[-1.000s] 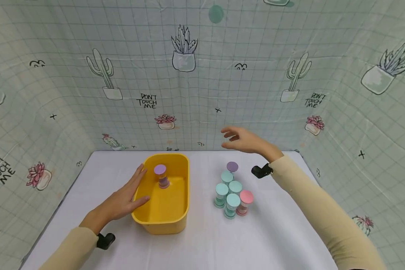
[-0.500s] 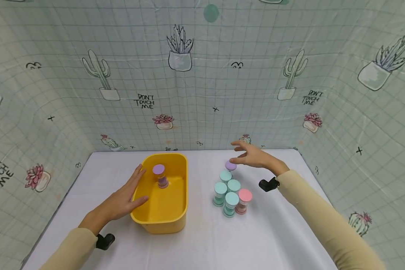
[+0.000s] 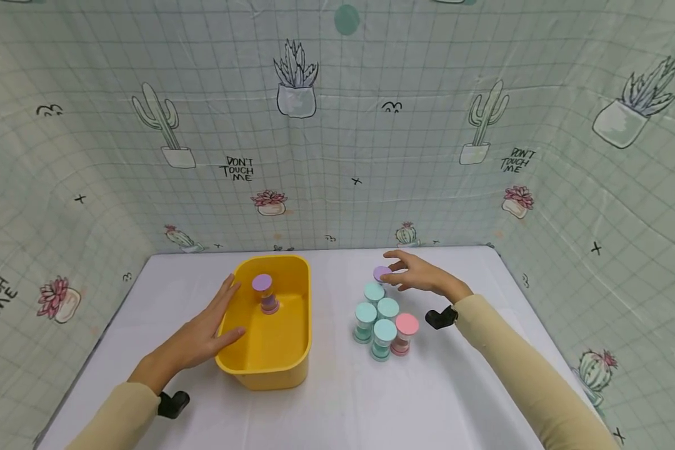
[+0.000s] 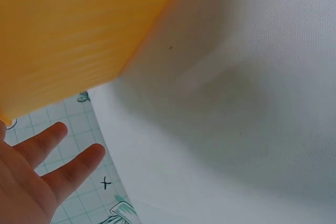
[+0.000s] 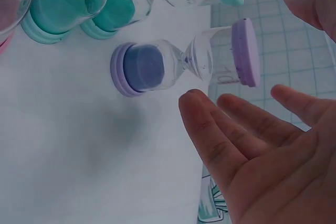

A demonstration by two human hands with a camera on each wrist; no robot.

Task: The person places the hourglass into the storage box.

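Reaching right hand, fingers spread

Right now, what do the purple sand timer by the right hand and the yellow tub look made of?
Purple sand timer: clear glass or hard plastic bulbs, see-through with sharp highlights; matte lilac end caps, probably plastic, with purple sand at the bottom. Yellow tub: opaque moulded plastic by its rounded corners and even colour, smooth with a faint sheen.

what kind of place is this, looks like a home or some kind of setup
Most likely a staged tabletop booth, not a lived-in room. A cactus-print cloth is hung as a backdrop round three sides of a white-covered table, which carries only a yellow tub and small sand timers.
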